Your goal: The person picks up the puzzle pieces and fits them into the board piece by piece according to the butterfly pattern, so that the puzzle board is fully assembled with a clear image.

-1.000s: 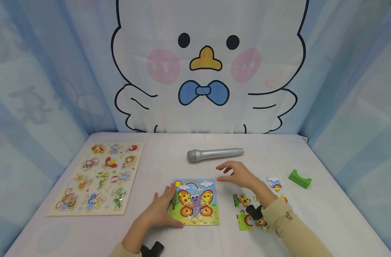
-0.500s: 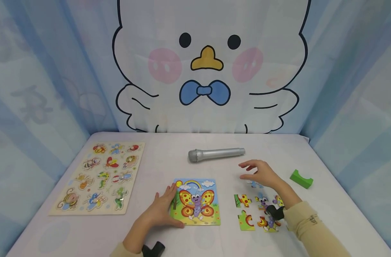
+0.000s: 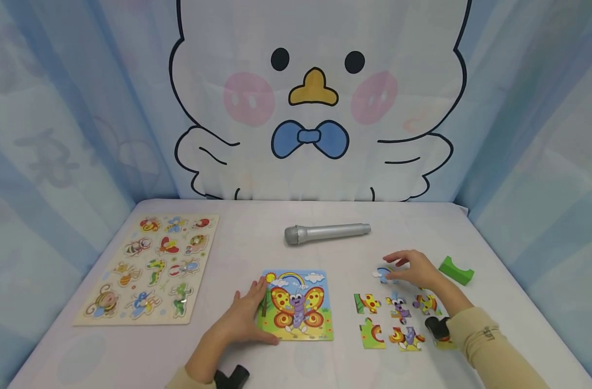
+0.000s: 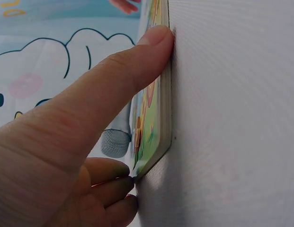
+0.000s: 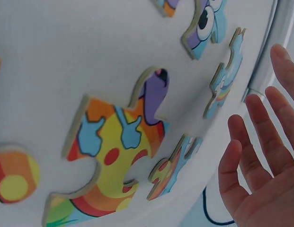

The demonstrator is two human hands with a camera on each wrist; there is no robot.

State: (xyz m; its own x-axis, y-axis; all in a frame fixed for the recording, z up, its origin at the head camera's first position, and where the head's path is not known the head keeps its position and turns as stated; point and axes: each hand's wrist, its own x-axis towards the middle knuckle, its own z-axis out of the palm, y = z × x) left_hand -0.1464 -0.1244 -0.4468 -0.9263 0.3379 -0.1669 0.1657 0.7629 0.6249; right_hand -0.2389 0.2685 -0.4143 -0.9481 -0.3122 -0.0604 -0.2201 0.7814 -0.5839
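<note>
My left hand (image 3: pixel 247 313) rests at the left side of a square butterfly puzzle (image 3: pixel 296 306), fingers along its left edge. The left wrist view shows its straight thumb (image 4: pixel 123 71) pressing the layered near edge. Over the back row of loose jigsaw pieces is my right hand (image 3: pixel 414 268), fingers spread, with its thumb overlapping a rainbow piece (image 3: pixel 380 274). In the right wrist view the hand (image 5: pixel 265 156) has relaxed fingers and nothing between them. Nearby are a yellow-and-orange wing piece (image 5: pixel 113 151) and a piece with eyes (image 5: pixel 206 26).
A silver toy microphone (image 3: pixel 327 233) lies behind the butterfly puzzle. At the left is a wooden insect puzzle board (image 3: pixel 147 270). A green arched block (image 3: pixel 455 271) sits just beyond my right hand. Blue printed curtains (image 3: pixel 62 135) border the white table (image 3: pixel 257 232).
My right hand has travelled right from beside the butterfly puzzle and come down over the rainbow piece. More loose pieces now show. My left hand keeps its place.
</note>
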